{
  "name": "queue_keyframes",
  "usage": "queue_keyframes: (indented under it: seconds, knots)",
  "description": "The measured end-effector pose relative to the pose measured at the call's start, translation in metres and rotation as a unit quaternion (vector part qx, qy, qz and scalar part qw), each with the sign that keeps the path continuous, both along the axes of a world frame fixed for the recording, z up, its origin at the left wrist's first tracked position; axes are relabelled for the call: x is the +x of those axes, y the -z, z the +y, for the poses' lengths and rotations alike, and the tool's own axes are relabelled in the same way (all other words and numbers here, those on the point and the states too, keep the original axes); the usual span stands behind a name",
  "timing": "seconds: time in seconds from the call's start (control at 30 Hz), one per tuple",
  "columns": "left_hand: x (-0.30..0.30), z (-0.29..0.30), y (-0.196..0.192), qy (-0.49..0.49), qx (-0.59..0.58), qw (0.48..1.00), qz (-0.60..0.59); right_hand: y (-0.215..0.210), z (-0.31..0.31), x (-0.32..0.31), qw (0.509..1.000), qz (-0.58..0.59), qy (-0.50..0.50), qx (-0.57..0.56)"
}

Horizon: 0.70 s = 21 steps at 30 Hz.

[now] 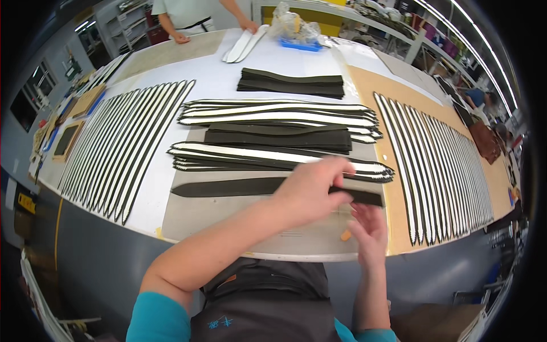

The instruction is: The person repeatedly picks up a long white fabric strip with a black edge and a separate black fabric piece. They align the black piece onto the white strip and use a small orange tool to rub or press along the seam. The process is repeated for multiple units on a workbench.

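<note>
A long dark strip [231, 187] with a pointed left end lies across the grey mat [194, 219] in front of me. My left hand [310, 191] reaches across to it, thumb and fingers curled round its right part. That part slants slightly down to the right, its square end sticking out beyond my thumb. Motion blurs the left fingers somewhat, and the hand covers the strip's middle. Just below the square end is my right hand [369, 231], palm up and thumb apart, its fingertips touching or very near the strip. A small orange piece [346, 235] lies beside the right thumb.
Beyond the strip lie a white-and-black strip bundle [245, 153], a dark stack [273, 137], another white-and-black bundle [273, 118] and another dark stack [290, 84]. Rows of strips flank both sides, left [128, 148] and right [436, 171]. A person [188, 14] handles white pieces [245, 45] across the table.
</note>
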<state>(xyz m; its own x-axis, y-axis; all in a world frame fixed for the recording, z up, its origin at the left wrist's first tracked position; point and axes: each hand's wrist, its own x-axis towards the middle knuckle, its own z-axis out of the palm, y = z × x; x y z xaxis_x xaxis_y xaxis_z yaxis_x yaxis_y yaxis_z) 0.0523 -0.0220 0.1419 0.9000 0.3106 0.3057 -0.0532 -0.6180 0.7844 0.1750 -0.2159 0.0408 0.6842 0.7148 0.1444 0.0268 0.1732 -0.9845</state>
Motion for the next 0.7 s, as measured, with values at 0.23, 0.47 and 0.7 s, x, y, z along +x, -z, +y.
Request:
queue_keyframes:
  seconds: [0.23,0.47,0.7]
  knots:
    - [-0.076,0.076,-0.083,0.242,-0.373,0.797,-0.409,-0.053,0.090,-0.034,0.977,-0.186,-0.100,0.038]
    - [-0.205,0.114,0.013,0.108,-0.558,0.712,-0.412,-0.094,0.092,0.002,0.915,-0.395,-0.060,-0.052]
    - [-0.211,0.098,0.094,-0.293,-0.414,0.854,-0.113,-0.044,0.049,0.021,0.822,-0.538,-0.100,-0.158]
